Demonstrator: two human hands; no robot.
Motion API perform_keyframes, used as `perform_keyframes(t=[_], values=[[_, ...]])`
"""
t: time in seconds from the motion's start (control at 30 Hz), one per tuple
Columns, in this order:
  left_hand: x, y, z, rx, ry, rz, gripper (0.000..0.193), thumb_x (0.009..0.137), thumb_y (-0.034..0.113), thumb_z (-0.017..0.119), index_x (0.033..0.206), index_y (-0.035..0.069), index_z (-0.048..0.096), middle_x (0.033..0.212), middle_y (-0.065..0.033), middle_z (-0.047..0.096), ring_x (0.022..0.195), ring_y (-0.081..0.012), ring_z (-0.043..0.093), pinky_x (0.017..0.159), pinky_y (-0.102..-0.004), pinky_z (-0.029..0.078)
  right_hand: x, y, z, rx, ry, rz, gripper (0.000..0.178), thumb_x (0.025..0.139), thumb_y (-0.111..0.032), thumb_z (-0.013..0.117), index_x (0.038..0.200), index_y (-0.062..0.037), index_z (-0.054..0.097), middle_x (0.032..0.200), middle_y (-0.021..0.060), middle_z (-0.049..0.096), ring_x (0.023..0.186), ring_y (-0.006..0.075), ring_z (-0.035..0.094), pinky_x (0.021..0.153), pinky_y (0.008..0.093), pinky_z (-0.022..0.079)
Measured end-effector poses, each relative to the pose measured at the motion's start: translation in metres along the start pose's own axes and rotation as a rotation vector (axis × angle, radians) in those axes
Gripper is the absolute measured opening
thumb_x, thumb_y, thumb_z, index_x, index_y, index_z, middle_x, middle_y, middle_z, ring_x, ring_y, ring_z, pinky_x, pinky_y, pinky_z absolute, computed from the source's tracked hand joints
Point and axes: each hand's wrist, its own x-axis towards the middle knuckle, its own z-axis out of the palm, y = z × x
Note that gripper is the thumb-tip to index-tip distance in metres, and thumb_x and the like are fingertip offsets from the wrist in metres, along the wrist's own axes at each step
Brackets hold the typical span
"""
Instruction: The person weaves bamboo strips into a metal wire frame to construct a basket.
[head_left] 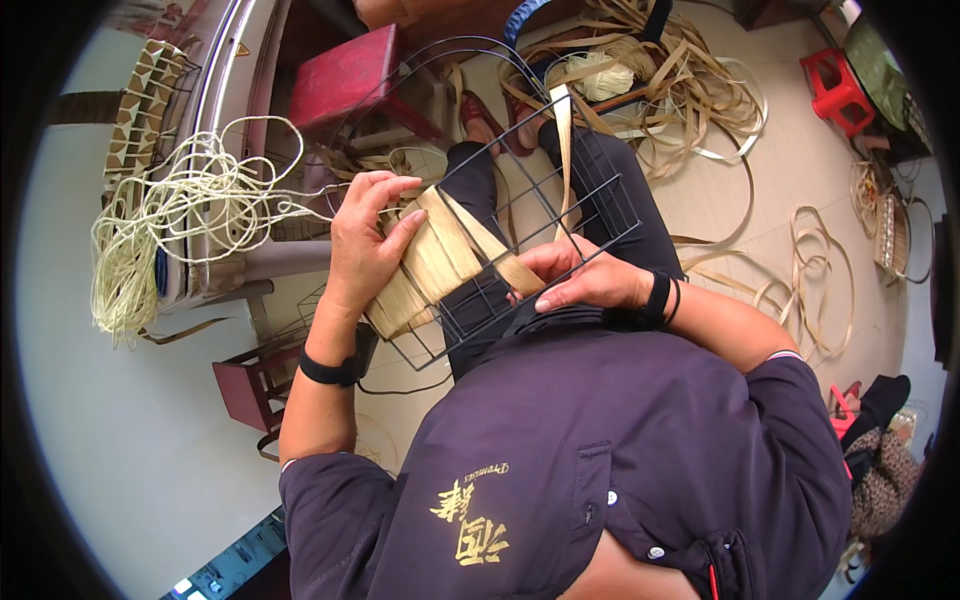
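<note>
While the dark wire frame (520,190) lies tilted across the person's lap, both hands work at its near corner, where flat tan strips (440,262) are already wound side by side around the wires. The left hand (362,245) cups the woven patch from the outer side, fingers curled over its top edge and thumb against the strips, seemingly to keep the wraps packed tight and stop the frame from turning. The right hand (585,282) lies just across the patch, fingers pressed together and pinching the working strip (563,150), which runs up through the grid away from the hands and stands taut, probably so it lies flat. Beyond the hands, past the knees, a loose heap of the same strips (680,90) sprawls on the floor (800,170), within reach for feeding. Out past the left hand hangs a tangle of pale cord (170,220) over a metal rack, and a dark red stool (345,75) sits beyond it. Another red stool (835,90) stands well off beyond the right hand.
</note>
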Motion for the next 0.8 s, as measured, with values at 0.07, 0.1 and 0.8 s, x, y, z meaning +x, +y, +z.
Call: perform_keyframes(t=[0.07, 0.1, 0.8], values=[[-0.006, 0.007, -0.003, 0.065, 0.014, -0.054, 0.030, 0.080, 0.006, 0.078, 0.109, 0.006, 0.071, 0.108, -0.0109, 0.062, 0.092, -0.0247, 0.064, 0.077, -0.0338, 0.053, -0.004, -0.006, 0.011, -0.031, 0.064, -0.113, 0.040, 0.093, -0.006, 0.070, 0.131, 0.0044, 0.061, 0.117, 0.0085, 0.070, 0.108, 0.0153, 0.066, 0.099, 0.0289, 0.050], [-0.010, 0.010, -0.004, 0.071, 0.023, -0.059, 0.030, 0.080, 0.006, 0.078, 0.109, 0.006, 0.071, 0.108, -0.0109, 0.062, 0.092, -0.0247, 0.064, 0.077, -0.0338, 0.053, -0.004, -0.006, 0.009, -0.033, 0.053, -0.110, 0.040, 0.093, -0.006, 0.070, 0.131, 0.0044, 0.061, 0.117, 0.0085, 0.070, 0.108, 0.0153, 0.066, 0.099, 0.0289, 0.050], [-0.051, 0.047, 0.044, 0.273, 0.113, 0.248, 0.024, 0.068, 0.003, 0.082, 0.089, 0.004, 0.070, 0.087, -0.0065, 0.062, 0.078, -0.0272, 0.059, 0.068, -0.0393, 0.047, -0.004, 0.006, 0.007, -0.257, 0.141, 0.030, 0.037, 0.103, -0.015, 0.055, 0.132, 0.0073, 0.060, 0.119, 0.0136, 0.071, 0.113, 0.0171, 0.065, 0.102, 0.0293, 0.046]])
